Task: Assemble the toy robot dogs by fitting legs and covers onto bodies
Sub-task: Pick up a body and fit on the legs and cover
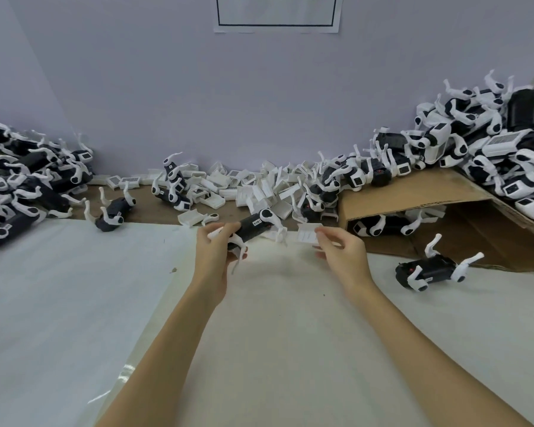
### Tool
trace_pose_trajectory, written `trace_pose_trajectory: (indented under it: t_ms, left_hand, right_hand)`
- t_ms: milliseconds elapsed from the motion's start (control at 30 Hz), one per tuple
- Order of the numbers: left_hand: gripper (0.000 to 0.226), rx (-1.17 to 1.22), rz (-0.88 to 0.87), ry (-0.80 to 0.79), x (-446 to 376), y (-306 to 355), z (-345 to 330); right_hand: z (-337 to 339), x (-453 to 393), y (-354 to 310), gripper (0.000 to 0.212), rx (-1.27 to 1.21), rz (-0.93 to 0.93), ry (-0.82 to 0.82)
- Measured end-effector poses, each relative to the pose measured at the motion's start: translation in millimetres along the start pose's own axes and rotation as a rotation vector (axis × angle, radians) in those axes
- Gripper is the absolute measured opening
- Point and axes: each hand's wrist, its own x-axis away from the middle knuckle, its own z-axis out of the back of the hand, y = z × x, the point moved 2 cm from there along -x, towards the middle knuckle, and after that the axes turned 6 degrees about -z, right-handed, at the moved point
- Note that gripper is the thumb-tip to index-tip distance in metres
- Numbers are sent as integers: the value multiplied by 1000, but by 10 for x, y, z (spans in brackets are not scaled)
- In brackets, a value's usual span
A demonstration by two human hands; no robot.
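Note:
My left hand (215, 252) grips a black toy dog body (253, 228) with white legs fitted, held above the white sheet at the centre. The body tilts up to the right, and one leg hangs below my fingers. My right hand (341, 251) pinches a white cover (307, 237) by its right edge, a short gap to the right of the body. Cover and body are apart.
Loose white covers (247, 188) lie heaped along the back wall. Dogs with legs are piled at the left (22, 183) and on the cardboard (413, 195) at the right (490, 143). One legged body (429, 269) lies on the sheet at the right, another (113, 215) at the back left.

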Motion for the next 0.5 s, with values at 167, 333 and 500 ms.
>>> trace_pose_trajectory:
  t_ms: [167, 333, 500]
  left_hand:
    - [19, -129, -108, -132, 64, 17, -57]
    - [3, -169, -141, -192, 144, 39, -112]
    - [22, -253, -288, -309, 339, 114, -230]
  right_hand:
    - [209, 351, 35, 14, -91, -12, 10]
    - [274, 415, -37, 25, -218, -40, 18]
    - [288, 409, -67, 14, -189, 13, 0]
